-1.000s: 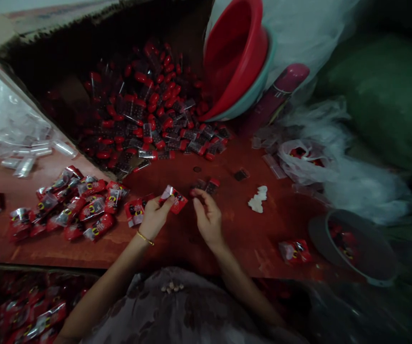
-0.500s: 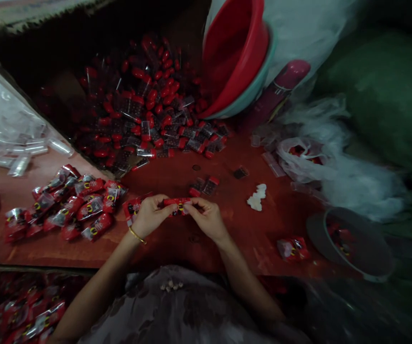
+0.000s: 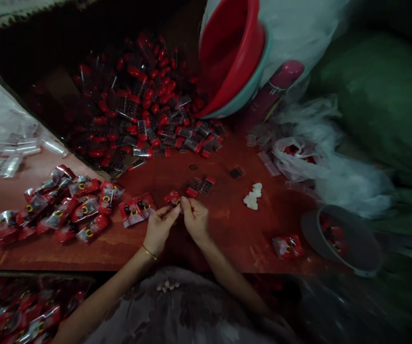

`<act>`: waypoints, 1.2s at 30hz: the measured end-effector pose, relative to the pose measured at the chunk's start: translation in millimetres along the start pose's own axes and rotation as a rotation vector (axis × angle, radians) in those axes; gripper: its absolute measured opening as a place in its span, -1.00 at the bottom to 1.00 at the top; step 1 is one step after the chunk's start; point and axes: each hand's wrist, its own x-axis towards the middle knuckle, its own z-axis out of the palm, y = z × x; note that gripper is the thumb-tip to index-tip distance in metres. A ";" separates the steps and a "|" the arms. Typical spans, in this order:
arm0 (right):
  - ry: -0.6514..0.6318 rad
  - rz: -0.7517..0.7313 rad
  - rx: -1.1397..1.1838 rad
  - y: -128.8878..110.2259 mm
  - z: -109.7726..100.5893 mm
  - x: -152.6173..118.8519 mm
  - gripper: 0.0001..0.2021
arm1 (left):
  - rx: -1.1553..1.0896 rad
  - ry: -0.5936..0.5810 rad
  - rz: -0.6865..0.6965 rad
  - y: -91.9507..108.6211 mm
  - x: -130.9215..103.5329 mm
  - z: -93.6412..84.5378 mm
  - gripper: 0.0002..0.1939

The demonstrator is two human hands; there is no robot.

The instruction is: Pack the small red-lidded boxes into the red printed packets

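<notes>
Red packets piled well left of the left hand; flat sachets laid just beside it. Small red wrapper pinched by that hand and the right hand together; red-capped containers noted just beyond the latter.

Two hands, left and right, share one red printed packet. From them: at one o'clock, two loose red-capped containers, two basins and one pink-capped bottle; at three, one white scrap, one filled packet and one grey tub; at nine, roughly a dozen heaped packets, overlapping too much for certainty.
</notes>
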 end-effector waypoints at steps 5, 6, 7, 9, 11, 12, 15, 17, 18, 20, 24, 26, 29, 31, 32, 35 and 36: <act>-0.005 -0.083 0.000 -4.5 13.1 -3.0 -0.71 | -0.118 0.079 -0.054 6.8 -0.7 1.7 -0.54; -0.008 -0.085 0.008 -6.0 15.4 -4.4 -0.72 | -0.123 0.091 -0.056 9.4 -0.1 1.1 -0.53; -0.016 -0.083 0.012 -7.3 17.0 -5.4 -0.72 | -0.123 0.108 -0.052 11.9 0.9 0.1 -0.53; -0.055 -0.088 0.016 -8.2 15.6 -3.8 -0.71 | -0.097 0.146 -0.044 16.7 3.9 -3.3 -0.51; -0.135 -0.143 -0.001 -4.9 5.0 5.9 -0.68 | -0.055 0.160 -0.037 21.6 8.0 -8.6 -0.52; -0.186 -0.194 -0.026 -1.2 -4.0 14.2 -0.68 | -0.042 0.157 -0.028 24.1 10.3 -11.7 -0.53; -0.360 -0.373 -0.242 17.1 -38.1 48.1 -0.65 | -0.051 0.122 -0.015 32.0 16.6 -20.6 -0.58; -0.448 -0.398 -0.446 30.9 -57.1 69.9 -0.48 | -0.069 0.082 -0.043 36.6 19.7 -23.8 -0.60; -0.494 -0.410 -0.512 36.8 -63.1 77.9 -0.46 | -0.076 0.061 -0.068 38.3 20.7 -24.3 -0.61; -0.564 -0.445 -0.596 44.8 -67.6 86.1 -0.52 | -0.087 0.028 -0.115 40.6 21.8 -23.9 -0.61; -0.586 -0.502 -0.655 48.2 -58.5 78.0 -0.68 | -0.105 0.012 -0.154 42.1 21.7 -23.7 -0.60; -0.567 -0.504 -0.666 47.7 -53.9 69.8 -0.65 | -0.102 0.024 -0.155 42.8 21.5 -25.6 -0.59; -0.559 -0.519 -0.667 47.8 -51.9 61.0 -0.48 | -0.090 0.042 -0.147 44.2 21.6 -28.7 -0.59; -0.554 -0.527 -0.667 48.3 -52.4 57.9 -0.47 | -0.087 0.043 -0.143 44.9 22.3 -29.5 -0.60; -0.547 -0.523 -0.663 48.3 -52.9 56.7 -0.51 | -0.087 0.039 -0.142 45.0 22.7 -29.4 -0.60; -0.525 -0.496 -0.611 45.8 -54.3 51.3 -0.64 | -0.093 0.026 -0.147 44.5 23.7 -28.0 -0.60; -0.503 -0.491 -0.579 43.6 -54.8 48.2 -0.66 | -0.091 0.023 -0.151 44.1 23.8 -27.4 -0.59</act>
